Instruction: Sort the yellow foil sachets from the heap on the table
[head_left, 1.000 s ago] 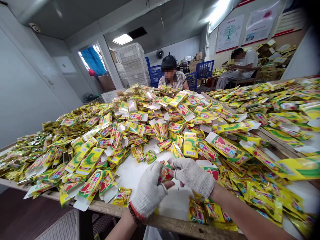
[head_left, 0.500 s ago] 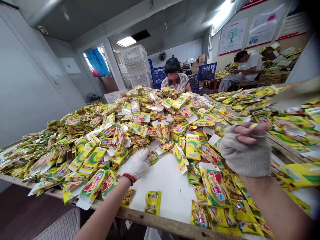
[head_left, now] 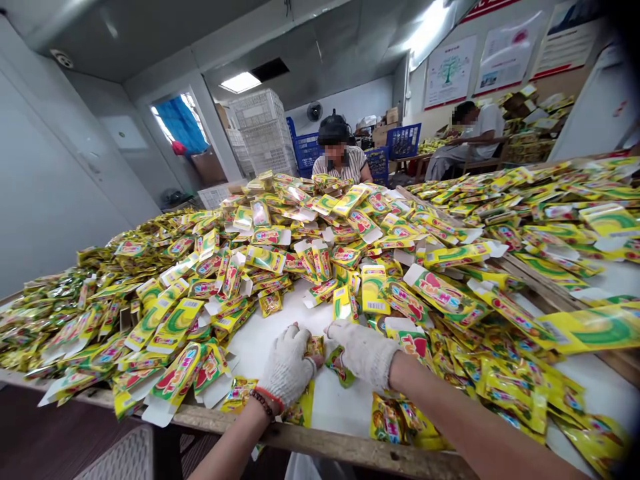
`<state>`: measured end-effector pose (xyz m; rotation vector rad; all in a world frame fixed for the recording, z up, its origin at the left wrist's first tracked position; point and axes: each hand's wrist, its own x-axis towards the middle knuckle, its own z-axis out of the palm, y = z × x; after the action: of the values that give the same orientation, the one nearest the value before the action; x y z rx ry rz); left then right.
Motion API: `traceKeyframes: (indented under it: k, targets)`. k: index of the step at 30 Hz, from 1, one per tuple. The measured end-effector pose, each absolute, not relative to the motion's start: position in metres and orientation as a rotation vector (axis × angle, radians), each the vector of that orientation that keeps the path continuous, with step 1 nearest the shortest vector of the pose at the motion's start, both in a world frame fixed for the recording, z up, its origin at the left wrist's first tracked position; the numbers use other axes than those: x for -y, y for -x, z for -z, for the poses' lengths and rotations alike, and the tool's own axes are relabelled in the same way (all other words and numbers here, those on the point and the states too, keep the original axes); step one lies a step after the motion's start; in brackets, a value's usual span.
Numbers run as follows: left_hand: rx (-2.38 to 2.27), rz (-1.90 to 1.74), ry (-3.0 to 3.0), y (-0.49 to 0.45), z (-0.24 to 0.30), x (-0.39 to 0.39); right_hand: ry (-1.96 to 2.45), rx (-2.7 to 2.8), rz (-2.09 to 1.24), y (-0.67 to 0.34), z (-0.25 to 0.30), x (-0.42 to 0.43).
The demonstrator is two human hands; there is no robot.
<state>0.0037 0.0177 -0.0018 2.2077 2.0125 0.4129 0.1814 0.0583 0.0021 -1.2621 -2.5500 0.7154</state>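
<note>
Both my hands wear white knit gloves and meet over the white tabletop (head_left: 270,333) near its front edge. My left hand (head_left: 289,365) is closed on a small yellow-green sachet (head_left: 315,346). Close beside it, my right hand (head_left: 363,351) is closed over another sachet (head_left: 340,367) that sticks out below the glove. A yellow carton blank (head_left: 341,303) lies just beyond the fingers. More sachets (head_left: 395,421) lie under my right forearm.
A deep heap of flat yellow cartons (head_left: 280,240) and sachets (head_left: 55,300) covers the table to the left, behind and right. A person in a striped shirt (head_left: 341,160) sits across; another person (head_left: 467,130) sits at the back right. White crates (head_left: 263,130) and blue crates (head_left: 403,139) stand behind.
My right hand came down from the raised position at the right to the table centre. My left hand pulled back from the heap to meet it, with a sachet in its fingers.
</note>
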Motion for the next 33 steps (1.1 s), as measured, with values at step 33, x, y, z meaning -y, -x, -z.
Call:
traceKeyframes:
  k: [33]
  targets:
    - [-1.152,-1.319,-0.725,-0.026,-0.001,0.006,1.322,1.895,-1.002,-0.198,-0.016,-0.057]
